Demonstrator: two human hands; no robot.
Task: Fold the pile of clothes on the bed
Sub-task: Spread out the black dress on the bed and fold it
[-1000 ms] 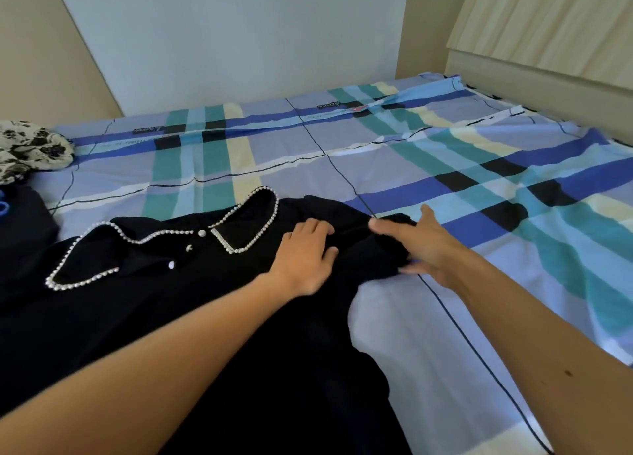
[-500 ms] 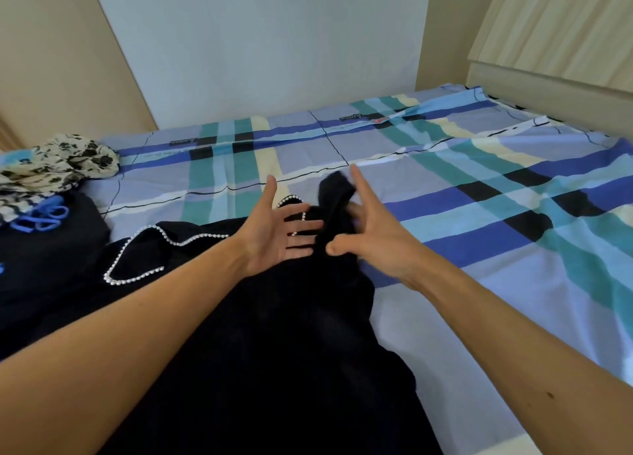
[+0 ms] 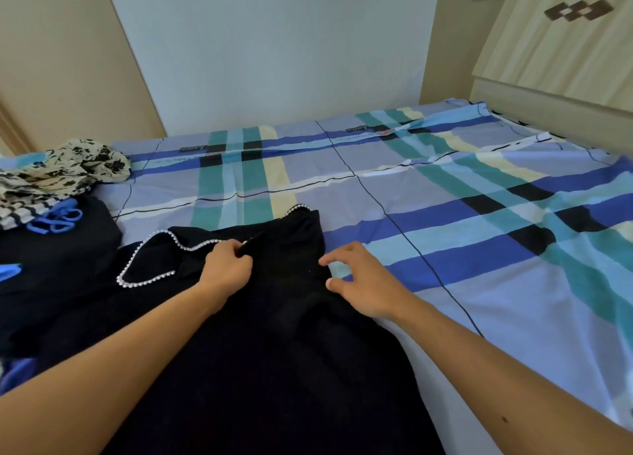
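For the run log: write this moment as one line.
garment: black pearl-trimmed cloth top | left hand: pinches its fabric | right hand: holds nothing, at its edge

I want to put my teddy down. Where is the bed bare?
Right of the black pearl-collared garment, the plaid sheet lies bare to the wooden panel; also between collar and wall. Piled clothes crowd the left edge.

Plain pale grey-white wall panel (image 3: 274, 50) at back; matte beige wall (image 3: 61, 61) on left, narrow beige strip (image 3: 445, 43) on right; light wood-grain headboard panel (image 3: 548, 54) at far right with brown diamond inlay (image 3: 579, 9); plaid bed sheet in lilac, blue, teal, cream and black (image 3: 479, 249) spread flat, slightly wrinkled; soft even light.
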